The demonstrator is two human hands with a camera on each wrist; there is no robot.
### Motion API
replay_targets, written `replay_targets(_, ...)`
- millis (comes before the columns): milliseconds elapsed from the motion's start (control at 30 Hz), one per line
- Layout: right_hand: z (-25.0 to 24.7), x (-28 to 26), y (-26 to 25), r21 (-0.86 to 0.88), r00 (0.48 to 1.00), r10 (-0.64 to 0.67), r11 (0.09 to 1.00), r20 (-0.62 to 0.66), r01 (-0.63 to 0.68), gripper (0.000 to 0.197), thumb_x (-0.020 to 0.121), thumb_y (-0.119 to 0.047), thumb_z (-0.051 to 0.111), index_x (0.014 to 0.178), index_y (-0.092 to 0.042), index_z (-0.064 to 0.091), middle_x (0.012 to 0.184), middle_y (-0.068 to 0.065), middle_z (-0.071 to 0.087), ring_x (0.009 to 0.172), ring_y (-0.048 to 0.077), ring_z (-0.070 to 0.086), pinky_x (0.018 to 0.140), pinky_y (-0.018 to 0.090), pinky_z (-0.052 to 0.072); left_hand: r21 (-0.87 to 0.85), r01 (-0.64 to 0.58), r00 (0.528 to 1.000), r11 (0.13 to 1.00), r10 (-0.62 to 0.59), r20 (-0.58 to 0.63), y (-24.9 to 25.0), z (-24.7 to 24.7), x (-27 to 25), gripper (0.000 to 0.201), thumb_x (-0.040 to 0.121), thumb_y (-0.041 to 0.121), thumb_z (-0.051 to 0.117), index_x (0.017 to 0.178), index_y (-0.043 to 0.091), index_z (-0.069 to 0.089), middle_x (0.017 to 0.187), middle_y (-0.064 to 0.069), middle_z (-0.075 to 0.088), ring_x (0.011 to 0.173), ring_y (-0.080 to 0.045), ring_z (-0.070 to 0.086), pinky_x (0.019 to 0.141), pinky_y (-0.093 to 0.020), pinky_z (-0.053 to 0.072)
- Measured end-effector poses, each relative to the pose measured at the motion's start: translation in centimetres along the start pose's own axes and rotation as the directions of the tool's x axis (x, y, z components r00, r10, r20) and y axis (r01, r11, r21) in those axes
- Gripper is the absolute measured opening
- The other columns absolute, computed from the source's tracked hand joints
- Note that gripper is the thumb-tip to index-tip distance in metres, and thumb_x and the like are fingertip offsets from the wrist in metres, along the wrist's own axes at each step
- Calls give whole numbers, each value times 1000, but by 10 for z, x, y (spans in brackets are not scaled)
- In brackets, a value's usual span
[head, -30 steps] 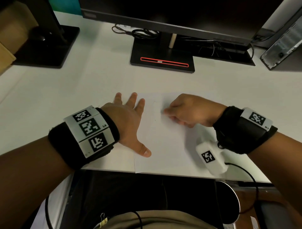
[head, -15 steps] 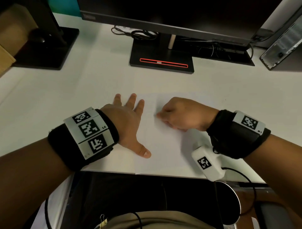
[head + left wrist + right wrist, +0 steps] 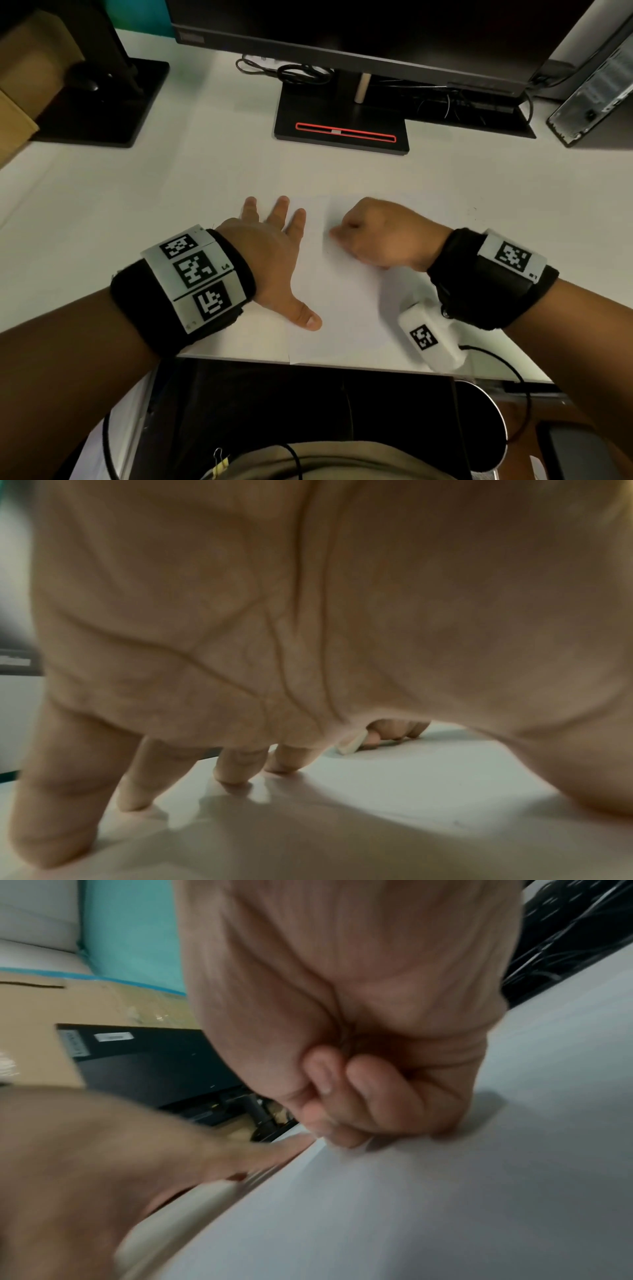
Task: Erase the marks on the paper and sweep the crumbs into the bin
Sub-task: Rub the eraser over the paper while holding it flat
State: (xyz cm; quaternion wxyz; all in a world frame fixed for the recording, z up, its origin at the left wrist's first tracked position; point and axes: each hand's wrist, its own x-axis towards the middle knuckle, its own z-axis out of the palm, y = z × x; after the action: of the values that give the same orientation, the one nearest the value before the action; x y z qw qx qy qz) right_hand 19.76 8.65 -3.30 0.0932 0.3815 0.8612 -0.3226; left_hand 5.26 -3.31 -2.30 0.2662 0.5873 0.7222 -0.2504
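**White desk with paper sheet, both hands at work**

White desk (image 3: pixel 137 212) surface, seen from the head camera, carries a black monitor (image 3: pixel 342 27) on a stand with a red-outlined base (image 3: pixel 342 132) at the far edge, a tangle of cables (image 3: pixel 294 73) behind it, and a second black stand base (image 3: pixel 102 102) at far left beside a cardboard box (image 3: pixel 17 113). A computer case (image 3: pixel 596 102) stands at far right.

Paper (image 3: pixel 342 308), a white sheet, lies on the near part of the desk, its near edge at the desk edge. Marks on it are too faint to make out.

Left hand (image 3: pixel 270 263) lies flat with straight, spread fingers: the thumb and the palm's inner side press on the sheet's left part, the fingertips (image 3: pixel 232 775) touching the surface in the left wrist view.

Right hand (image 3: pixel 383 236) is curled into a fist over the sheet's upper middle, just beside the left hand's fingers but apart from them. The left wrist view shows it pinching a small pale eraser (image 3: pixel 349 744) whose lower end meets the paper; the head view hides the eraser under the fingers. The right wrist view (image 3: pixel 359 1096) is blurred and shows only the folded fingers against the sheet.

Below the desk edge at lower right, the rounded metal rim of a bin (image 3: pixel 493 404) is partly visible. Both wrists wear black bands with printed marker tags.
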Motion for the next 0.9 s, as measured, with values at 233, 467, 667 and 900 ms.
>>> replay_targets(233, -10, 4, 1, -16, 998, 21, 1000, -51, -22, 45, 102, -32, 48, 64, -8, 57, 57, 9, 54, 44, 18, 46, 45, 20, 39, 12, 2, 1000, 1000, -1, -14, 0, 1, 1, 155, 50, 97, 58, 152, 21, -30, 159, -6, -35, 148, -46, -17, 117, -58, 22)
replay_targets(467, -9, 4, -3, -33, 1000, -4, 999, -25, 3, 47, 102, -34, 48, 61, -10, 53, 54, 5, 51, 44, 18, 45, 49, 23, 40, 14, -3, 1000, 1000, 3, -21, -1, 2, 1, 154, 50, 97, 57, 152, 21, -30, 159, -7, -35, 148, -46, -17, 118, -58, 21)
replay_targets(667, 7, -1, -14, -71, 996, -56, 996, 63, 60, 48, 102, -38, 49, 65, -10, 55, 56, 5, 51, 45, 17, 44, 45, 21, 39, 18, -1, 1000, 1000, 1, -22, 0, 1, 1, 153, 51, 97, 57, 152, 22, -30, 160, -6, -35, 148, -45, -17, 117, -56, 24)
replay_targets(900, 9, 1, -19, -92, 996, -76, 993, 40, 80, 48, 103, -38, 49, 65, -9, 54, 57, 5, 53, 47, 17, 46, 48, 22, 37, 2, -8, 1000, 1000, 8, -29, -2, 3, 0, 156, 50, 97, 57, 152, 18, -30, 160, -4, -34, 149, -44, -17, 118, -56, 22)
